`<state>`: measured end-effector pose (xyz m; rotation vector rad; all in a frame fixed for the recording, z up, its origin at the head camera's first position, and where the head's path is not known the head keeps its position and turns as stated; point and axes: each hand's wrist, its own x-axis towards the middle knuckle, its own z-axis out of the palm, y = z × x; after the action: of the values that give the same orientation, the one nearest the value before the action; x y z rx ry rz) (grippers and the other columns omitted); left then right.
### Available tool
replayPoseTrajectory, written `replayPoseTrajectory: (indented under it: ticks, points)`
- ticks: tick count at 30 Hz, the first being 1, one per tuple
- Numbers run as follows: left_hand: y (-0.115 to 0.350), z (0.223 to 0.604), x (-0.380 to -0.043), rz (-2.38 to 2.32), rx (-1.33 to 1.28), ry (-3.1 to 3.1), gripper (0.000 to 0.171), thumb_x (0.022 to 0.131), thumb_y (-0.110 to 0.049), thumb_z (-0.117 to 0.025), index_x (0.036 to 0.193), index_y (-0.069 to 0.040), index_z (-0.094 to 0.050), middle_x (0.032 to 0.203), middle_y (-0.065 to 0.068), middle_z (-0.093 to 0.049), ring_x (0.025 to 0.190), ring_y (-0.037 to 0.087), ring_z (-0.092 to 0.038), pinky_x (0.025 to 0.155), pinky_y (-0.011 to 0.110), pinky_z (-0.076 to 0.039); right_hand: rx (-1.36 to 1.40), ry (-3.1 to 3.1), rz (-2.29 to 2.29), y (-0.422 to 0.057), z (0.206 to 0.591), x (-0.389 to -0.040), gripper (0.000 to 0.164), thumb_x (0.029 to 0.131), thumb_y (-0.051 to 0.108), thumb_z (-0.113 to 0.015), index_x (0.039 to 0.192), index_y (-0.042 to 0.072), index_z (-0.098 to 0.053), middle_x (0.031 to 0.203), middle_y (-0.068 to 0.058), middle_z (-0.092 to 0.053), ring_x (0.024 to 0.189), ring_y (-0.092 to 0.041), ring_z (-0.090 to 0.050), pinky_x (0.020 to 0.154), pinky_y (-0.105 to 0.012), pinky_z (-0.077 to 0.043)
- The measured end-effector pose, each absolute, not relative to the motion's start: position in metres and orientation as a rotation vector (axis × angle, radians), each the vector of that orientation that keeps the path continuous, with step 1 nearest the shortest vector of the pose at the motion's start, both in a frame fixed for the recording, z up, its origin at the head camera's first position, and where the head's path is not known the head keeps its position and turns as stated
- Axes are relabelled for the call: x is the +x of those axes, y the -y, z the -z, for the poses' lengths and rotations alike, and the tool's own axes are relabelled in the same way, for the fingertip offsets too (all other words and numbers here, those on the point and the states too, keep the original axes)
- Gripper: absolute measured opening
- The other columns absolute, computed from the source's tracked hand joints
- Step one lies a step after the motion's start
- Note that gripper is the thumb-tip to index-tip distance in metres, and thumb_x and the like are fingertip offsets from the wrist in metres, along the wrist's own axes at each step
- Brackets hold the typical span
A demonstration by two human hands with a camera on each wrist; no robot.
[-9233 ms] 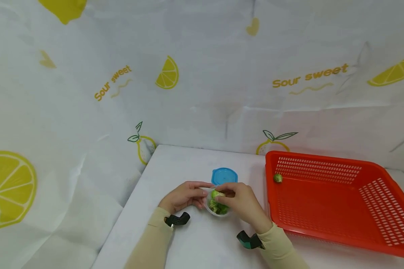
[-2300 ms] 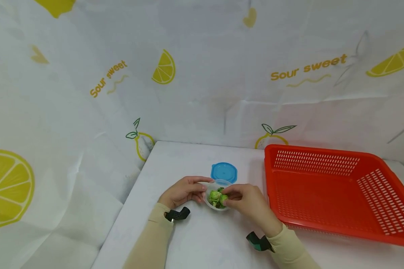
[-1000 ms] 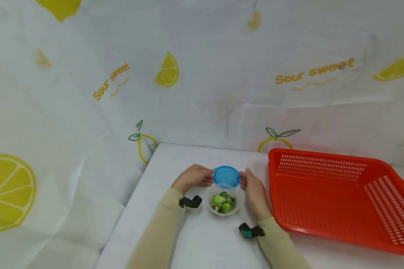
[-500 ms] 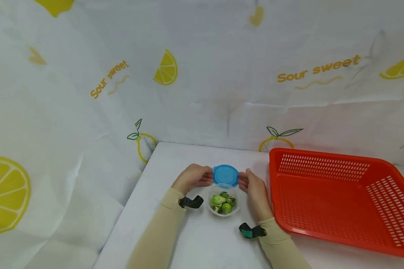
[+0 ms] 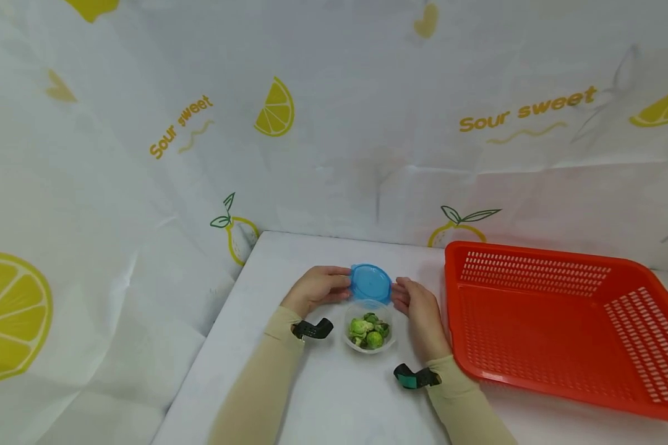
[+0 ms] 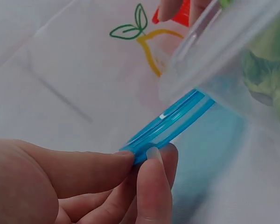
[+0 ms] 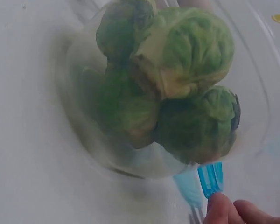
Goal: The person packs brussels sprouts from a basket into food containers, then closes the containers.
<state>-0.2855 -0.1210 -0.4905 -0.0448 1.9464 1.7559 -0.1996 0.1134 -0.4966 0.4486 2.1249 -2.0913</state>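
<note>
A blue plastic lid (image 5: 370, 283) is raised a little off the table behind a clear round container (image 5: 352, 342) in the head view. Several Brussels sprouts (image 5: 374, 339) fill the container, which stands uncovered on the table. My left hand (image 5: 318, 289) pinches the lid's left edge between thumb and fingers, plain in the left wrist view, where the lid (image 6: 172, 122) tilts. At its right edge, my right hand (image 5: 419, 307) holds the lid with its fingertips (image 7: 218, 207); the right wrist view shows only part of that grip, behind the sprouts.
A large red plastic basket (image 5: 534, 334) stands to the right, close to my right forearm. The white table (image 5: 334, 395) meets a lemon-print sheet (image 5: 339, 123) at the back and left.
Earlier my right hand put sprouts into the container while the left steadied it, and the sprout in the basket is gone. Both hands then moved to the lid, which now rises and tilts.
</note>
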Motion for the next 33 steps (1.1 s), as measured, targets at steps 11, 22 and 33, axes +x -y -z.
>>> replayPoseTrajectory:
  ticks: [11, 22, 33]
  points:
    - [0.133, 0.464, -0.267, -1.815, 0.256, -2.059, 0.036, 0.108, -0.016, -0.068, 0.143, -0.011, -0.069, 0.115, 0.008, -0.079, 0.1, 0.013, -0.077, 0.09, 0.028, -0.064, 0.37, -2.436, 2.114, -0.096, 0.484, -0.182, 0.047, 0.116, 0.039, -0.048, 0.156, 0.016, -0.059, 0.137, -0.012, -0.068, 0.119, -0.025, -0.062, 0.097, -0.016, -0.053]
    - [0.145, 0.431, -0.229, -1.843, 0.377, -2.144, 0.023, 0.107, -0.018, -0.07, 0.128, -0.016, -0.081, 0.122, 0.009, -0.079, 0.107, 0.02, -0.078, 0.094, 0.032, -0.065, 0.191, -2.548, 2.129, -0.091, 0.455, -0.139, 0.042, 0.115, 0.045, -0.049, 0.14, 0.019, -0.07, 0.123, -0.007, -0.076, 0.113, -0.019, -0.067, 0.098, -0.018, -0.055]
    - [0.16, 0.434, -0.213, -1.644, 0.458, -2.146, 0.025, 0.107, -0.026, -0.07, 0.116, -0.007, -0.084, 0.109, 0.021, -0.081, 0.09, 0.02, -0.079, 0.086, 0.032, -0.067, 0.105, -2.626, 2.036, -0.096, 0.468, -0.117, 0.036, 0.115, 0.037, -0.054, 0.134, 0.015, -0.075, 0.118, -0.006, -0.079, 0.105, -0.016, -0.07, 0.095, -0.016, -0.056]
